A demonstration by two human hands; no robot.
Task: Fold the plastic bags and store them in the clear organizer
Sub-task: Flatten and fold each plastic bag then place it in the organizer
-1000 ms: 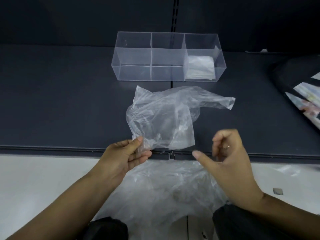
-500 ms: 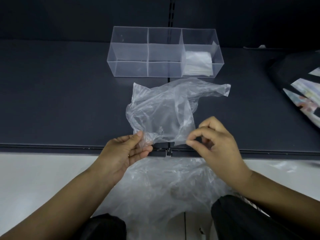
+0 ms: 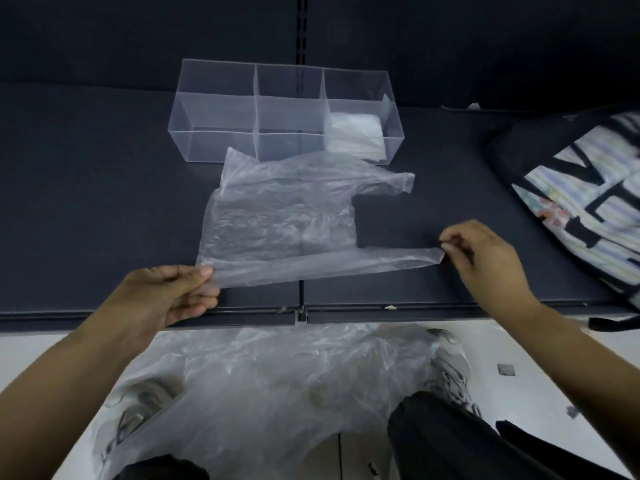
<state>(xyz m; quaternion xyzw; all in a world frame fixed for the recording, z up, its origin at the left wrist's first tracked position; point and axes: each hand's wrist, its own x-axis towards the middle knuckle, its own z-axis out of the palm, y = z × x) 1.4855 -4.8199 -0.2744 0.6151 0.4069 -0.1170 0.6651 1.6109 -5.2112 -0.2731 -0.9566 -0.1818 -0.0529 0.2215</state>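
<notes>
A clear plastic bag [image 3: 277, 216] lies spread out on the dark shelf [image 3: 86, 202], its two handles pointing right. My left hand [image 3: 166, 299] pinches the bag's near left corner. My right hand [image 3: 485, 258] pinches the tip of the near handle, which is pulled straight. The clear organizer [image 3: 214, 109] with three compartments stands behind the bag. A folded plastic bag [image 3: 356, 133] sits in its right compartment; the other two compartments show nothing inside.
A heap of loose clear plastic bags [image 3: 277, 393] lies on the white floor below the shelf, between my knees. A black tote bag [image 3: 588, 188] with a printed panel rests on the shelf at the right.
The crumpled bag has been stretched flat. My right hand took hold of the near handle and drew it to the right; my left hand kept its hold on the left corner.
</notes>
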